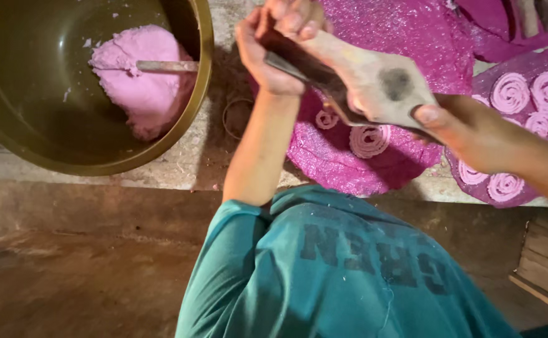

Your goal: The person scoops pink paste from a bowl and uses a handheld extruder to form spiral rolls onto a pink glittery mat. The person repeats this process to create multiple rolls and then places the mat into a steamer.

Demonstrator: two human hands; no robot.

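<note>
- Wooden and worn, a hand press [374, 84] for squeezing out dough sits clasped between both hands above a round magenta mat [349, 163].
- Left hand [274, 44]: fingers [299, 19] pressed together and curled tight round the press's far end, a dark metal edge showing just below the palm.
- Right hand [458, 125]: thumb laid flat on the press's near end; the other fingers are hidden beneath the wood, so their spread cannot be told.
- Directly under the fingers, a pink spiral of dough [369, 140] lies on the mat, a smaller coil [326, 119] just beside it.
- Right of the right hand, a second mat [474, 87] carries several finished pink spirals [530, 94].
- Well to the left of the left hand, a brass-coloured basin [202, 87] on the stone desk [180, 169] holds a lump of pink dough [139, 81] with a wooden stick [167, 66] stuck into it.
- Teal shirt [336, 275] fills the foreground.
</note>
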